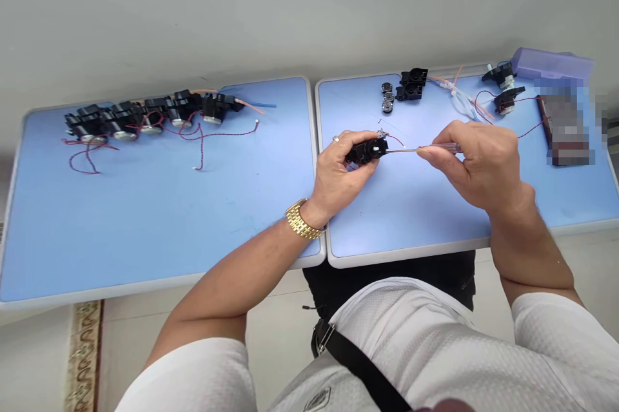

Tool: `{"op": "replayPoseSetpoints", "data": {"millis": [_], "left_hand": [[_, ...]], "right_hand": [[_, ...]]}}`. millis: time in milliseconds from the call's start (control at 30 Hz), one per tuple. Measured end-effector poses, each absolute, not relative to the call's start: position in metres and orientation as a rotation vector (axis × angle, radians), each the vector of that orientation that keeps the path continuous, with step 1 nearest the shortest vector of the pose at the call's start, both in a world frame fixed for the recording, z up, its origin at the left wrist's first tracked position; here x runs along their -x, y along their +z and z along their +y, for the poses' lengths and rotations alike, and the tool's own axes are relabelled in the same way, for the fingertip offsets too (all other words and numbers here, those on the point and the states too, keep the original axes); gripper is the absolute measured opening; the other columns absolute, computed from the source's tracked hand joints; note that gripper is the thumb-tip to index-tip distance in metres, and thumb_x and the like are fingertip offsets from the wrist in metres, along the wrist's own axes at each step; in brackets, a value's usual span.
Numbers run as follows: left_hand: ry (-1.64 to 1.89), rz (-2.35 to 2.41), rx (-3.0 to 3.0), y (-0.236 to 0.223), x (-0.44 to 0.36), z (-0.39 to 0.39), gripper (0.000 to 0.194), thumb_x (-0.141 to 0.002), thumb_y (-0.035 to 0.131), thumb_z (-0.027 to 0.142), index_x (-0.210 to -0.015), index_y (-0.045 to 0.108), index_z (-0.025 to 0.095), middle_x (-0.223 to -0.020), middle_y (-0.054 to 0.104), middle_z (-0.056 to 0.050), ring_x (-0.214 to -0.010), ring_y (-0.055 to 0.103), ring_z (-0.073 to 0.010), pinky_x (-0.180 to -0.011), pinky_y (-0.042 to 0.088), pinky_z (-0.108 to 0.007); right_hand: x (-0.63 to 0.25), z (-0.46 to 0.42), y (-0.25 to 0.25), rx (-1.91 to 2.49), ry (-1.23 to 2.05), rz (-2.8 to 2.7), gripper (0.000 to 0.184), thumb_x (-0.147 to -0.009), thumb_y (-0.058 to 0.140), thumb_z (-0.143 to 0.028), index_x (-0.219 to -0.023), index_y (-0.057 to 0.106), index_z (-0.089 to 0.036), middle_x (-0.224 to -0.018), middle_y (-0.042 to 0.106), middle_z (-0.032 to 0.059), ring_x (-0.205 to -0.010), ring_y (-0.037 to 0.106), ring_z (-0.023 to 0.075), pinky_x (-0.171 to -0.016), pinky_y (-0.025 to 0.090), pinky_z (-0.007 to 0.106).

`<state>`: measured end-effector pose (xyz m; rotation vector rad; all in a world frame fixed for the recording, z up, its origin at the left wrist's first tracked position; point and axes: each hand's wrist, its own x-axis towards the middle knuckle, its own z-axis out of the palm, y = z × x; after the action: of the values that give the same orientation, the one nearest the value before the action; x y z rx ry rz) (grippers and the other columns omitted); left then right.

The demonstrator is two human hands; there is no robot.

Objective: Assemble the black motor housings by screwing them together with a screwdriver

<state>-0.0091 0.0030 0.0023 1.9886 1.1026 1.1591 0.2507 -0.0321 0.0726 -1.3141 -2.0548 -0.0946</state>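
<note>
My left hand [341, 170] is closed around a black plastic motor unit [368, 151] with a small white shaft, just above the right table. A screwdriver [403, 151] is gripped in my right hand [476, 157], its handle mostly hidden by the fingers. The thin metal blade points left and its tip meets the right side of the motor unit. Small screws [383, 133] lie right behind the unit, and a red wire [396, 140] curls out beside it.
Several black motor assemblies [149, 117] with red wires line the left table [159, 218]. On the right table [401, 218] are round metal motors [387, 97], black housings [412, 84], pale cable ties [461, 99], two more assemblies [505, 99], a purple case [551, 65] and a partly blurred dark box [565, 128].
</note>
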Motion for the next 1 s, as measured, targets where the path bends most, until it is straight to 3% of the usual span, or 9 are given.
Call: {"op": "replayPoseSetpoints", "data": {"millis": [167, 300, 467, 567, 733, 900, 1000], "left_hand": [[1.201, 1.124, -1.960, 0.0004, 0.0107, 0.0057, 0.039, -0.092, 0.080, 0.015, -0.128, 0.081, 0.028, -0.116, 0.084, -0.002, -0.097, 0.075, -0.0175, -0.082, 0.061, -0.029], [1.189, 1.106, -1.946, 0.0000, 0.0115, 0.0072, 0.036, -0.092, 0.083, 0.018, -0.126, 0.082, 0.029, -0.116, 0.085, -0.002, -0.102, 0.077, -0.0196, -0.090, 0.063, -0.033], [1.196, 1.110, -1.931, -0.0009, 0.0113, 0.0072, 0.035, -0.091, 0.082, 0.019, -0.125, 0.082, 0.028, -0.115, 0.085, -0.002, -0.102, 0.078, -0.0199, -0.090, 0.063, -0.033], [1.204, 1.100, -1.945, -0.0013, 0.0114, 0.0066, 0.036, -0.091, 0.079, 0.017, -0.126, 0.081, 0.027, -0.118, 0.084, -0.004, -0.105, 0.078, -0.0206, -0.094, 0.063, -0.034], [1.194, 1.088, -1.961, 0.0000, 0.0112, 0.0059, 0.037, -0.092, 0.077, 0.015, -0.127, 0.080, 0.026, -0.117, 0.083, -0.004, -0.103, 0.077, -0.0191, -0.085, 0.061, -0.030], [1.183, 1.102, -1.943, 0.0047, 0.0090, 0.0027, 0.036, -0.092, 0.078, 0.018, -0.126, 0.080, 0.025, -0.119, 0.085, -0.005, -0.104, 0.077, -0.0193, -0.085, 0.060, -0.030], [1.198, 1.089, -1.939, 0.0072, 0.0077, 0.0007, 0.036, -0.091, 0.077, 0.017, -0.127, 0.081, 0.025, -0.122, 0.085, -0.005, -0.106, 0.078, -0.0196, -0.086, 0.061, -0.030]], "right_hand": [[-0.2422, -0.0359, 0.0739, 1.261, 0.066, -2.065, 0.039, -0.121, 0.047, -0.050, -0.106, 0.070, -0.023, -0.085, 0.078, 0.0029, -0.070, 0.071, 0.0189, -0.069, 0.049, 0.034], [-0.2407, -0.0362, 0.0741, 1.227, 0.214, -2.066, 0.023, -0.118, 0.052, -0.040, -0.113, 0.067, -0.024, -0.098, 0.082, 0.0048, -0.085, 0.078, 0.0204, -0.078, 0.057, 0.033], [-0.2466, -0.0351, 0.0716, 1.221, 0.093, -2.064, 0.024, -0.117, 0.059, -0.040, -0.102, 0.070, -0.024, -0.086, 0.082, 0.0012, -0.074, 0.074, 0.0189, -0.073, 0.051, 0.033], [-0.2483, -0.0346, 0.0694, 1.237, -0.006, -2.025, 0.036, -0.118, 0.059, -0.051, -0.097, 0.071, -0.024, -0.077, 0.080, -0.0002, -0.065, 0.069, 0.0178, -0.066, 0.045, 0.033], [-0.2487, -0.0337, 0.0688, 1.293, -0.041, -2.019, 0.053, -0.116, 0.053, -0.067, -0.090, 0.071, -0.025, -0.065, 0.073, -0.0013, -0.056, 0.064, 0.0172, -0.057, 0.038, 0.034], [-0.2482, -0.0351, 0.0741, 1.251, 0.112, -2.005, 0.032, -0.116, 0.058, -0.051, -0.121, 0.074, -0.025, -0.097, 0.085, 0.0037, -0.085, 0.084, 0.0226, -0.076, 0.060, 0.035], [-0.2488, -0.0358, 0.0776, 1.194, 0.123, -2.015, 0.022, -0.114, 0.061, -0.043, -0.116, 0.075, -0.027, -0.101, 0.086, 0.0034, -0.085, 0.083, 0.0228, -0.077, 0.064, 0.038]]}}
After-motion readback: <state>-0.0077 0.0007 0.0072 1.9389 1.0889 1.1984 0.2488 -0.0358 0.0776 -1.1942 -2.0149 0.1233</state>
